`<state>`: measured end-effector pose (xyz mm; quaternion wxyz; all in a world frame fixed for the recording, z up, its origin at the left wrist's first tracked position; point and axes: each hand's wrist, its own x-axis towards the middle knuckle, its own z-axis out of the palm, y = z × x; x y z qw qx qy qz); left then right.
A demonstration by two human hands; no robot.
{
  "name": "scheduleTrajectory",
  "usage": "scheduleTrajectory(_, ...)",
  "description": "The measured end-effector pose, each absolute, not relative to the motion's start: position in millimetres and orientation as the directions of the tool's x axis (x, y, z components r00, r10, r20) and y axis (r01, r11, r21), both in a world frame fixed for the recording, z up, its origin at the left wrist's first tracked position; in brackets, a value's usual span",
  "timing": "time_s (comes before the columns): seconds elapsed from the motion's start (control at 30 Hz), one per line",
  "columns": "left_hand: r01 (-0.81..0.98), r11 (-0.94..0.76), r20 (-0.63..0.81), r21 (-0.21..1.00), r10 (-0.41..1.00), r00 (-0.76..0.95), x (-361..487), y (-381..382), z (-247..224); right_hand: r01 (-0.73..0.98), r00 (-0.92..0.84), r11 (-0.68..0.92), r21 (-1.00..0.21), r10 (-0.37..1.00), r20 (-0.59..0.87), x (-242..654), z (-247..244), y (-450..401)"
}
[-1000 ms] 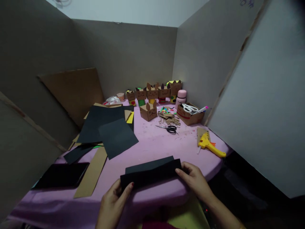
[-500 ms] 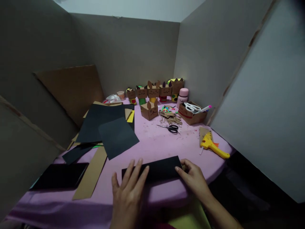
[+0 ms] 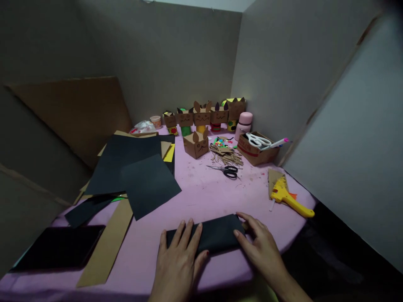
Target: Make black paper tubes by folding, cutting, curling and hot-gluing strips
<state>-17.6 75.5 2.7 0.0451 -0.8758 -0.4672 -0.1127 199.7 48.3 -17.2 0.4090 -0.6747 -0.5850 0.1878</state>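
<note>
A strip of black paper [image 3: 218, 235] lies near the front edge of the pink-covered table [image 3: 201, 197]. My left hand [image 3: 181, 256] rests palm down on its left end, fingers spread. At the right end, my right hand [image 3: 256, 239] grips the strip between thumb and fingers. Farther back lie black-handled scissors [image 3: 228, 171] beside a heap of cardboard scraps [image 3: 226, 155]. Large black sheets [image 3: 151, 182] are stacked to the left.
A yellow glue gun [image 3: 289, 197] lies at the right, below a cardboard box [image 3: 256, 153] holding white scissors and pens. Cardboard animal heads [image 3: 201, 114] and a pink bottle [image 3: 244, 126] stand at the back. A dark tablet [image 3: 59, 247] and cardboard strip [image 3: 108, 247] lie left.
The camera view has tilted down and moved closer. My left hand's thumb now shows spread out to the right, below the black strip. The right hand keeps its hold on the right end.
</note>
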Motion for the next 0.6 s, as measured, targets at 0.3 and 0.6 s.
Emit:
scheduleTrajectory(0.3, 0.854, -0.520, 0.039, 0.011, 0.854, 0.519, -12, 80, 8, 0.806, 0.074, 0.139, -0.576, 0.941, 0.331, 201, -22, 50)
scheduleTrajectory(0.6, 0.811, -0.566, 0.205, -0.146, 0.785, 0.584, -18, 82, -11, 0.856, 0.021, 0.156, -0.493, 0.942, 0.335, 199, -23, 54)
